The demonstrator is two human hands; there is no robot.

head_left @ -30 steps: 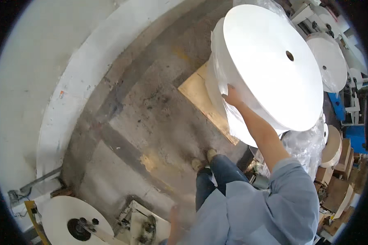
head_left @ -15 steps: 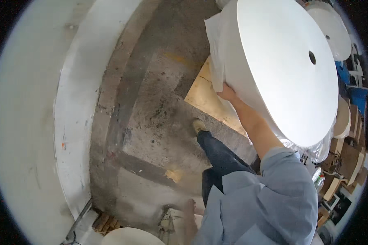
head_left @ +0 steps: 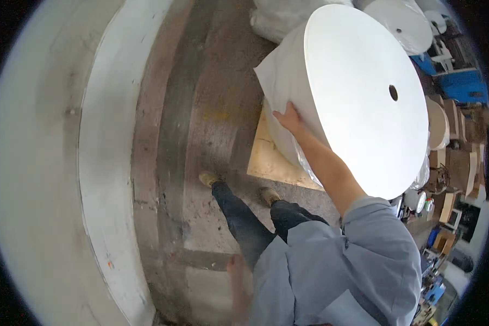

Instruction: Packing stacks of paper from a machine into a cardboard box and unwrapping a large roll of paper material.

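Note:
A huge white roll of paper-like sheet [head_left: 367, 108] stands at the right, its flat round end with a small dark core hole facing up towards me. My right hand [head_left: 289, 117] rests on its curved side, thumb held apart from the fingers. A loose white outer layer [head_left: 271, 79] sticks out beyond that hand. Beneath the roll's near left side lies a yellowish wooden board [head_left: 269, 152]. My left hand [head_left: 235, 267] hangs low beside my left leg, touching nothing that I can see; motion blur hides its fingers.
A long white ledge or wall base [head_left: 111, 141] runs along the left of the concrete floor [head_left: 212, 136]. Plastic-wrapped rolls [head_left: 399, 24] stand behind the big one. Blue crates [head_left: 462, 87], brown rolls or boards [head_left: 437, 122] and assorted clutter line the far right.
My view has shifted, and a second foot now shows on the floor. My right hand stays on the roll's side. The left hand appears farther left and remains blurred.

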